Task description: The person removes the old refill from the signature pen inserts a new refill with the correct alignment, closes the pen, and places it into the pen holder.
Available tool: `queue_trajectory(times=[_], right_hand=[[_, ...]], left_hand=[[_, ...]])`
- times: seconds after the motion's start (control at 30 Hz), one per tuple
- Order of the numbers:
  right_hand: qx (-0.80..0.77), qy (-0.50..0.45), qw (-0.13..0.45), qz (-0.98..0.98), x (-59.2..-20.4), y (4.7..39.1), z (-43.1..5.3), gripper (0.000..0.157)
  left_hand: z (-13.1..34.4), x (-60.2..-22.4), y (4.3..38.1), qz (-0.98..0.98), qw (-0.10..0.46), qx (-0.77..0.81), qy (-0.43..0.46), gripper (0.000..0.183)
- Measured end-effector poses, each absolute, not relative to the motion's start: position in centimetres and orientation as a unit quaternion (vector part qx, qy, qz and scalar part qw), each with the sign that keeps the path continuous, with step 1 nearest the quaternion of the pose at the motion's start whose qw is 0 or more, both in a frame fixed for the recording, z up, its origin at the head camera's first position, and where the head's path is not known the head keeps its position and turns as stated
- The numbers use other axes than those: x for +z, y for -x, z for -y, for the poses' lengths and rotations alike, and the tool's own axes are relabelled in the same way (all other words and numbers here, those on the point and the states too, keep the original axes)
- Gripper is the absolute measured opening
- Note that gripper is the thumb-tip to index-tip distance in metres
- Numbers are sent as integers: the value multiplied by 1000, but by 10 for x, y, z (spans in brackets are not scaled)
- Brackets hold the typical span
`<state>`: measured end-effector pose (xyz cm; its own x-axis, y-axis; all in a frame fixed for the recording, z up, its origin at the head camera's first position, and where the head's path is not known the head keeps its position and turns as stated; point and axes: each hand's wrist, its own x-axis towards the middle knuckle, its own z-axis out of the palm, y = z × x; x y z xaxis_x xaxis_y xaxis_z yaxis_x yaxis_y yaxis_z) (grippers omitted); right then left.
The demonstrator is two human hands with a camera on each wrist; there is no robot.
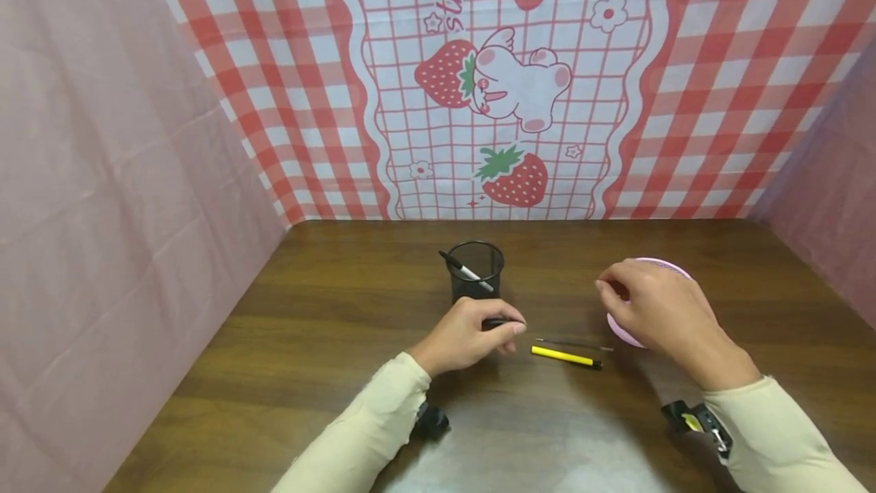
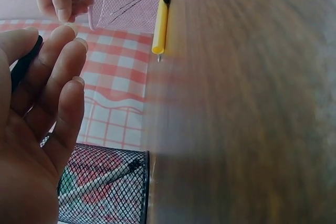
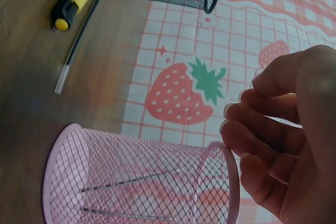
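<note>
– What does the left hand pinch?
– A black piece; the yellow pen lies just right of that hand.
– The right hand?
– Loosely curved, holding nothing, above the pink cup. Wrist views show 2 rods inside, hidden from the head view.

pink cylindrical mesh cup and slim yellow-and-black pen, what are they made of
Pink cylindrical mesh cup: probably satin painted metal, given its even lattice and smooth rim. Slim yellow-and-black pen: likely smooth plastic, by its opaque, uniform colours; greyish tip perhaps metal.
</note>
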<state>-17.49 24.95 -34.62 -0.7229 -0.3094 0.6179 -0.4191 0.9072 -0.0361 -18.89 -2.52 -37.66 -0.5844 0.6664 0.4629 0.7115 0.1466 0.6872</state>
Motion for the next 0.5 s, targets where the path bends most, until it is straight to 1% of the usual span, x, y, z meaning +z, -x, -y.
queue_trajectory(times=[0.17, 0.4, 0.5], right_hand=[[117, -171, 298, 932, -345, 172, -253, 5], [130, -150, 285, 938, -336, 173, -262, 5], [124, -139, 266, 946, -330, 176, -267, 5]], left_hand=[[26, -376, 188, 756, 13, -475, 450, 9], [23, -376, 188, 752, 16, -477, 454, 8], [24, -375, 188, 753, 19, -476, 454, 8]])
